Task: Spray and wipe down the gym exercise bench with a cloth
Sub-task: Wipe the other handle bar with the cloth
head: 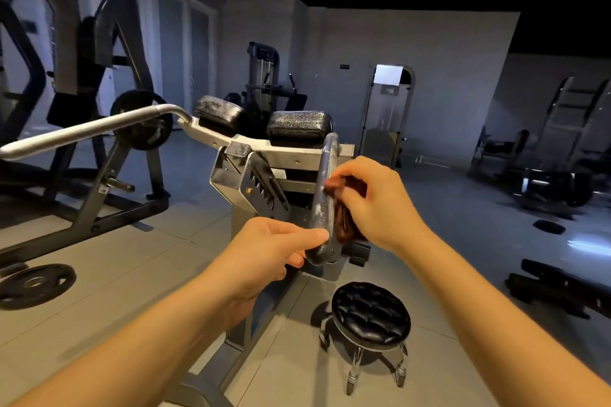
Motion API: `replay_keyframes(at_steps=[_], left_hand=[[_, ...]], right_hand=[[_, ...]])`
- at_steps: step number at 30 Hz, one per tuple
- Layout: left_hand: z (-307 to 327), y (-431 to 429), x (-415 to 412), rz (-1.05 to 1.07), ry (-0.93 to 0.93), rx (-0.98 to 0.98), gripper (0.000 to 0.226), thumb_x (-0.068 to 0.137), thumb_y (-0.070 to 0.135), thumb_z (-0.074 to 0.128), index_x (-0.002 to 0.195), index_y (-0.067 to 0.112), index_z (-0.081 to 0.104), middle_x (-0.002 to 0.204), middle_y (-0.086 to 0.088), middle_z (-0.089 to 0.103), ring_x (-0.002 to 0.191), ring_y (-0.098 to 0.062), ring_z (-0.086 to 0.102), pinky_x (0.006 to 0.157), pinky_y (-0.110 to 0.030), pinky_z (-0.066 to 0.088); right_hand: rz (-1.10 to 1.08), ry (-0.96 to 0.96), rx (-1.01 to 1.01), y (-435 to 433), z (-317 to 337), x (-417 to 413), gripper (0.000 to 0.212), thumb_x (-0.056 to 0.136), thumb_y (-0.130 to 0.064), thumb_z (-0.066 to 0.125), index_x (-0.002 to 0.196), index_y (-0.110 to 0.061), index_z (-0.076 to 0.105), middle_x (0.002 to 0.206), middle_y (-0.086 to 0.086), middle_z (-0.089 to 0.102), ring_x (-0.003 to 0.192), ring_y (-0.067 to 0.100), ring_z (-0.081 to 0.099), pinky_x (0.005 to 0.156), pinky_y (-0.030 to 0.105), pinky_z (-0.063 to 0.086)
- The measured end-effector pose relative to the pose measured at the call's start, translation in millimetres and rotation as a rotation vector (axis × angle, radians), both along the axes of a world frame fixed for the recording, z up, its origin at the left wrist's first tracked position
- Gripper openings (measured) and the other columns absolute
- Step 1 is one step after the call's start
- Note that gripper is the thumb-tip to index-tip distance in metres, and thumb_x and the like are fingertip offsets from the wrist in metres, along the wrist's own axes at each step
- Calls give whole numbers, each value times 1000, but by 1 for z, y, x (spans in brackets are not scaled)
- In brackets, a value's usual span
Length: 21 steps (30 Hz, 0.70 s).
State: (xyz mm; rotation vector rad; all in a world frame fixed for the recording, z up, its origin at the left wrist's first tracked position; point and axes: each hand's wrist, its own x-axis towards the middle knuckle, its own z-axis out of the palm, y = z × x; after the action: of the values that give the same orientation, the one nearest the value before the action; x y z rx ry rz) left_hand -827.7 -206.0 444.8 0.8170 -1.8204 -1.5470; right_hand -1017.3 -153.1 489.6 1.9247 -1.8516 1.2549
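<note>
A grey exercise machine (pixel 284 152) stands in front of me with two black padded rests (pixel 299 125) on top. A worn, dark curved handle bar (pixel 325 195) rises from its near side. My left hand (pixel 264 254) grips the lower end of that bar, thumb along it. My right hand (pixel 370 201) presses a dark reddish-brown cloth (pixel 344 225) against the right side of the bar. No spray bottle is in view.
A long silver handle (pixel 86 132) juts left from the machine. A black round stool on wheels (pixel 370 317) stands near right. A weight plate (pixel 36 284) lies on the floor at left, beside a plate-loaded rack (pixel 99 175). More machines line the back and right walls.
</note>
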Motion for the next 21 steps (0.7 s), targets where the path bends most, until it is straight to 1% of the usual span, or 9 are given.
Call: replay_keyframes(at_steps=[2, 4, 7, 11, 13, 14, 17, 18, 21], left_hand=[[-3, -1, 0, -17, 7, -18, 30, 85, 50, 74, 91, 23, 84, 70, 10, 67, 77, -10, 57, 71, -27, 42], [-5, -3, -1, -22, 12, -38, 29, 85, 51, 73, 90, 24, 84, 72, 9, 67, 79, -11, 56, 72, -28, 42], [-4, -6, 0, -22, -11, -40, 29, 84, 51, 73, 88, 24, 84, 65, 12, 64, 77, -11, 55, 72, -28, 41], [0, -11, 0, -45, -50, -45, 28, 82, 53, 75, 81, 26, 82, 69, 7, 66, 87, -16, 62, 77, -31, 45], [1, -12, 0, -66, -52, -50, 27, 84, 51, 74, 73, 27, 81, 69, 6, 65, 87, -16, 62, 78, -31, 46], [1, -11, 0, -74, -45, -44, 27, 85, 50, 75, 72, 26, 80, 68, 6, 64, 83, -14, 60, 76, -30, 45], [0, -7, 1, -88, 0, -29, 28, 86, 47, 74, 77, 21, 82, 68, 6, 62, 72, -9, 52, 68, -26, 40], [-1, -6, 1, -83, 6, -33, 28, 86, 47, 74, 79, 21, 83, 68, 6, 63, 71, -9, 52, 67, -25, 40], [-3, -4, 0, -65, 25, -39, 29, 86, 47, 74, 83, 20, 83, 69, 7, 65, 74, -10, 54, 71, -28, 41]], right_hand=[[76, 83, 21, 29, -13, 12, 18, 95, -8, 67, 102, -23, 74, 100, -15, 64, 96, 4, 61, 84, 11, 47], [68, 60, 37, 19, -7, 5, 20, 94, -7, 67, 99, -25, 74, 99, -16, 65, 97, 2, 62, 84, 12, 47], [-76, 77, 54, -39, 23, -24, 22, 95, -5, 65, 97, -24, 76, 99, -11, 69, 95, 7, 63, 87, 23, 49], [-221, 120, 117, -116, 63, -66, 13, 97, -10, 66, 101, -15, 77, 95, -1, 70, 94, 18, 62, 90, 36, 53], [-266, 123, 122, -127, 65, -68, 14, 98, -12, 64, 105, -15, 76, 103, 6, 72, 100, 24, 64, 86, 35, 53], [-270, 102, 109, -123, 61, -65, 15, 98, -11, 63, 105, -15, 75, 105, 6, 72, 100, 23, 64, 86, 34, 52], [-157, 83, 65, -76, 40, -43, 21, 96, -4, 61, 98, -19, 76, 99, -6, 69, 95, 11, 62, 89, 30, 53], [-101, 99, 64, -52, 30, -30, 23, 95, -4, 62, 97, -21, 76, 98, -10, 68, 94, 8, 62, 88, 25, 52], [69, 151, 98, 20, 3, 9, 20, 95, -8, 66, 99, -26, 74, 97, -20, 62, 98, 4, 60, 86, 15, 47]])
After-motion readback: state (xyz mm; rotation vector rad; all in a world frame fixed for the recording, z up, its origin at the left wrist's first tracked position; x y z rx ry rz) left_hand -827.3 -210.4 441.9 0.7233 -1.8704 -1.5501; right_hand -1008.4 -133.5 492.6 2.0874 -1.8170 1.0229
